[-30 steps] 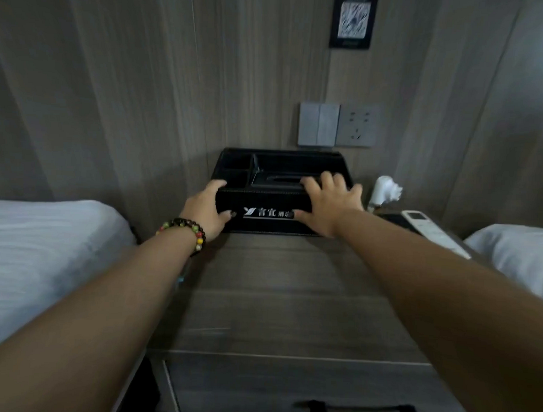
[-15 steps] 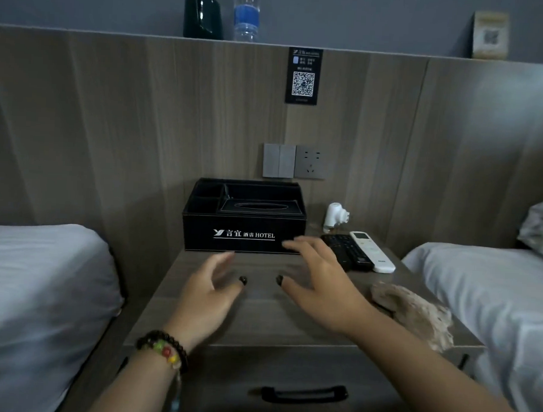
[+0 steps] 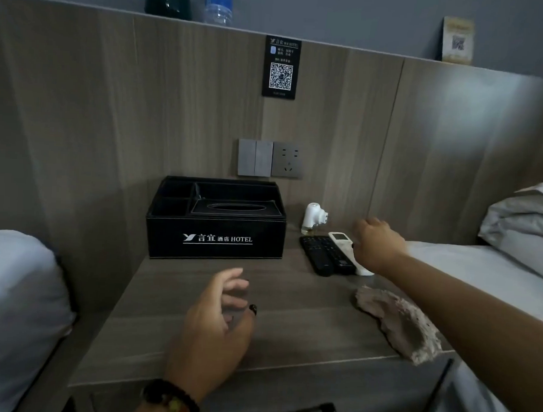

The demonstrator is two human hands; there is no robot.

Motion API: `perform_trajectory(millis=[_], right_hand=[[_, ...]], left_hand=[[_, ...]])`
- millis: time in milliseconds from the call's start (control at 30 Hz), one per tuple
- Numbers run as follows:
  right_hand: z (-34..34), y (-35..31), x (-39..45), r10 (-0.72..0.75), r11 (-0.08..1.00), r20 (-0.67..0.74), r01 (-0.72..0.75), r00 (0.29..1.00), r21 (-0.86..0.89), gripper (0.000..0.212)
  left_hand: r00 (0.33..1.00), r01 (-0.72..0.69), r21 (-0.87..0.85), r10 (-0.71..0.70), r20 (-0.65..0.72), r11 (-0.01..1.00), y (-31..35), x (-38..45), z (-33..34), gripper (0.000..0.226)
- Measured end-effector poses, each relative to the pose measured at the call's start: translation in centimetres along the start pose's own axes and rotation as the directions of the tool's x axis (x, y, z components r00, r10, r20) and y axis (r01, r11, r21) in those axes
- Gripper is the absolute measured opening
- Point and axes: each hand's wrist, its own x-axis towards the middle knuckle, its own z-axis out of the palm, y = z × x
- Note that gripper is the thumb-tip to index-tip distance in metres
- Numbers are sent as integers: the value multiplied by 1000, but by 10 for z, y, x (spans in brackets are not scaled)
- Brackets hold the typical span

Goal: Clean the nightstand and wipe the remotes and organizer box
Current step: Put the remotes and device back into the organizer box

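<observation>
Reaching right hand [image 3: 375, 245] touches white remote [image 3: 344, 245]; left hand [image 3: 217, 323] hovers, fingers [image 3: 234, 285] relaxed.

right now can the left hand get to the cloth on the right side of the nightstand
Probably yes. The left hand hovers open and holds nothing, and bare nightstand top lies between it and the cloth. The right hand is further back at the white remote, out of that path.

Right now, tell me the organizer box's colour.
Black, with white hotel lettering on its front; organizer box, head view.

a black organizer box [image 3: 215, 234] is sitting upright at the back of the wooden nightstand [image 3: 290, 315]. a black remote [image 3: 322, 254] and a white remote [image 3: 344, 245] are lying side by side to its right.
</observation>
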Motion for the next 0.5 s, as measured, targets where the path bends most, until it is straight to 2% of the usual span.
perform_trajectory(millis=[100,200,267,500], right_hand=[[16,14,21,163,983,119,-172,979,68,30],[28,10,30,186,977,212,-204,959,68,37],[31,4,32,178,979,225,-194,958,54,37],[28,11,40,302,914,300,-364,905,179,43]], left_hand=[[999,-33,27,33,8,999,-3,0,1,45],[998,-56,-6,56,29,998,-3,0,-1,40],[996,-69,-22,70,51,997,-3,-1,-4,40],[995,-50,-60,54,80,997,-4,-1,-6,32]])
